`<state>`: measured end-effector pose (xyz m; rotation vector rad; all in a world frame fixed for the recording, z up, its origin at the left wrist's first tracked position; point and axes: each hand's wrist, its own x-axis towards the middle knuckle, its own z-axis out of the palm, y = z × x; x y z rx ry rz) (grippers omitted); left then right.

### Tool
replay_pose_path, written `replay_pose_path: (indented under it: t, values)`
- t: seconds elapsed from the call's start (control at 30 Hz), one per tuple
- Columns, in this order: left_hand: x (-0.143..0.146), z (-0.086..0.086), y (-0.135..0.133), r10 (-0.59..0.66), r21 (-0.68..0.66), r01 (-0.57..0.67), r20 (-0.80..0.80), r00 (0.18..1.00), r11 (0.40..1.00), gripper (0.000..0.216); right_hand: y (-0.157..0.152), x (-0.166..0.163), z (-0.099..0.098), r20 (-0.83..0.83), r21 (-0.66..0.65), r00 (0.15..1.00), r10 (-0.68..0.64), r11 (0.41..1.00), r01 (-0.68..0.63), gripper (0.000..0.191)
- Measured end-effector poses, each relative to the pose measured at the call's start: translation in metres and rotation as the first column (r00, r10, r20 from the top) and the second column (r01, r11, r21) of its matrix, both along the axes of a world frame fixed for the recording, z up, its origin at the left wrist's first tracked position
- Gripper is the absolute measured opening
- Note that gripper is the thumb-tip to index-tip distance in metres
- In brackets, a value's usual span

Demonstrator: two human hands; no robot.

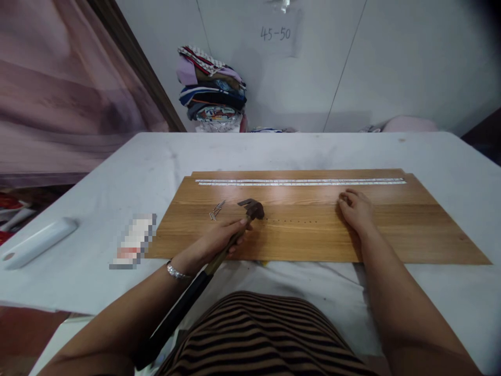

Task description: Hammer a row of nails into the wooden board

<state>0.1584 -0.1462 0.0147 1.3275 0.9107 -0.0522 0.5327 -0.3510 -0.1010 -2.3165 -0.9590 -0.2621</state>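
Observation:
My left hand (234,235) grips a claw hammer (219,257) high on its shaft, close below the head. The hammer's dark head lies over a wooden board (391,235), its claw pointing left; whether it touches the wood I cannot tell. To the left of the head, several loose nails (216,210) lie in a small heap on the board. A row of small dark dots (291,221) runs rightward from the hammer head. My right hand (357,210) rests on the board's right half with its fingers curled closed; anything inside them is hidden.
Two measuring strips (301,182) run along the board's far side. The board lies on a white-covered table (293,151). Left of it are a blurred-out flat object (135,240) and a long pale object (41,243). Folded clothes (213,91) are stacked behind the table.

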Motion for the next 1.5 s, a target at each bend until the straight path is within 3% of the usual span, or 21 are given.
replay_pose_path:
  t: [0.7,1.5]
  values:
    - [-0.0017,-0.0070,0.0002,0.001,-0.014,-0.001,0.004,1.000,1.000,0.044,-0.0009,0.0026,-0.0028,0.022,-0.008,1.000,0.018,1.000,-0.018,0.028]
    - [-0.0034,-0.0017,0.0016,0.008,-0.007,-0.008,0.033,0.999,1.000,0.046,-0.0005,-0.0009,0.0025,0.005,-0.005,1.000,0.006,1.000,-0.006,0.026]
